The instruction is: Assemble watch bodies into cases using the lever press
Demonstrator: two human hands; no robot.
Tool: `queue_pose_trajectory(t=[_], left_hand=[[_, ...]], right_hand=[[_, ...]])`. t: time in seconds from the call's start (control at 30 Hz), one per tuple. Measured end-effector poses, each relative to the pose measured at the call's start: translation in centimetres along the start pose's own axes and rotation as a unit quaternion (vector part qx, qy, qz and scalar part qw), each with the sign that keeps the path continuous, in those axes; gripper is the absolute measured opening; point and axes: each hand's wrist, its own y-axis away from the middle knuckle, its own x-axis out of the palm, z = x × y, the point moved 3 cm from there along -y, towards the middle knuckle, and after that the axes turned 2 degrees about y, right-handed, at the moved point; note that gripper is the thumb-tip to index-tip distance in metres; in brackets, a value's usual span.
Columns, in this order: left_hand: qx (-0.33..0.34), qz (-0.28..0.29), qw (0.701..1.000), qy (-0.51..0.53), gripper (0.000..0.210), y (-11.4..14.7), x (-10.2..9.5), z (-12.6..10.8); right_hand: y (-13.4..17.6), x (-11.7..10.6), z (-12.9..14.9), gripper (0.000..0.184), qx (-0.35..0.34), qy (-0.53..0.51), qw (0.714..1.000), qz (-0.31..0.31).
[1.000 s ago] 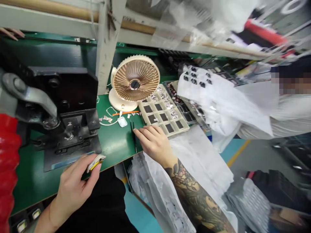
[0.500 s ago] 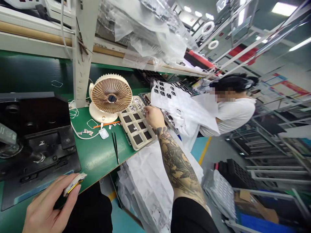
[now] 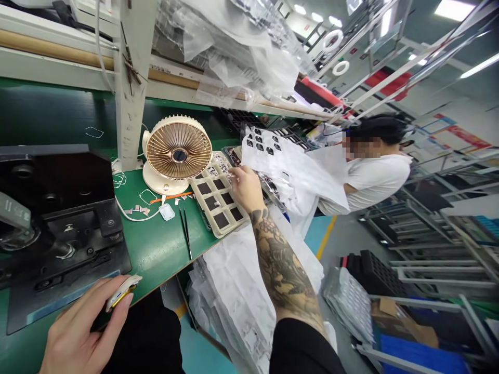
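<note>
Between the thumb and fingers of my left hand (image 3: 83,327) is a small rounded device part (image 3: 123,292), pale on its outer side with a yellow strip along its edge. I hold it over the bench's front edge. My right hand (image 3: 246,188) reaches out to a beige compartment tray (image 3: 213,235), its fingers bent together over the far compartments, where small shiny parts (image 3: 223,162) lie. Whatever the fingertips pinch is too small to make out. Dark squares fill the nearer compartments. Black tweezers (image 3: 185,234) rest on the green bench just left of the tray.
A beige desk fan (image 3: 178,156) stands behind the tweezers. On the left is a black press-like fixture (image 3: 62,223). White sheets bearing black parts (image 3: 259,141) lie beyond the tray. A co-worker in a white shirt (image 3: 378,179) is at the right. Plastic-wrapped stacks (image 3: 234,291) stand below the bench edge.
The view has shifted slightly. My right hand stays at the tray's far compartments with its fingers a little changed, and my left hand still holds the device part.
</note>
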Motion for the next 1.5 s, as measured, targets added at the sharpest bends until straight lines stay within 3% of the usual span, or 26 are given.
queue_pose_trajectory(t=[0.07, 0.2, 0.37, 0.53, 0.7, 0.8, 0.93, 1.03, 1.13, 1.27, 1.5], left_hand=[[0.004, 0.005, 1.000, -0.005, 0.034, 0.1, 0.1, 0.0], [0.009, 0.028, 0.999, -0.020, 0.032, 0.4, 0.2, 0.2], [-0.008, 0.035, 0.999, -0.024, 0.032, 0.5, 0.1, 0.2], [-0.015, 0.034, 0.999, -0.012, 0.031, 0.3, -0.1, 0.2], [-0.018, 0.033, 0.999, 0.008, 0.026, 0.0, -0.2, 0.2], [-0.024, 0.037, 0.999, 0.028, 0.027, -0.2, -0.2, 0.2], [-0.026, 0.061, 0.997, 0.050, 0.033, -0.4, -0.4, 0.2], [-0.031, 0.100, 0.992, 0.068, 0.029, -0.9, -0.6, 0.0], [-0.052, 0.146, 0.985, 0.078, 0.026, -1.2, -0.5, -0.1], [-0.073, 0.184, 0.976, 0.085, 0.019, -1.3, -0.2, -0.1], [-0.093, 0.171, 0.976, 0.096, 0.012, -1.4, -0.2, 0.0]], right_hand=[[1.8, -1.2, 1.3, 0.039, -0.037, 0.002, 0.999, 0.016], [3.7, -2.1, 3.2, 0.024, -0.111, -0.001, 0.987, 0.115], [2.7, -1.3, 4.2, 0.012, -0.128, 0.025, 0.972, 0.195], [0.9, -1.2, 4.8, 0.019, -0.144, -0.003, 0.963, 0.230], [2.7, -3.9, 5.1, 0.008, -0.146, -0.082, 0.969, 0.183], [6.4, -5.9, 5.8, 0.008, -0.123, -0.175, 0.973, 0.082], [13.7, -6.9, 8.4, 0.006, -0.114, -0.373, 0.917, -0.082], [18.8, -5.1, 11.6, 0.013, -0.062, -0.474, 0.874, -0.089], [21.9, -2.4, 15.0, 0.013, 0.018, -0.573, 0.813, -0.098], [22.8, -0.3, 19.4, 0.010, 0.036, -0.639, 0.763, -0.094], [21.0, -0.9, 23.8, 0.021, -0.081, -0.690, 0.719, -0.019]])
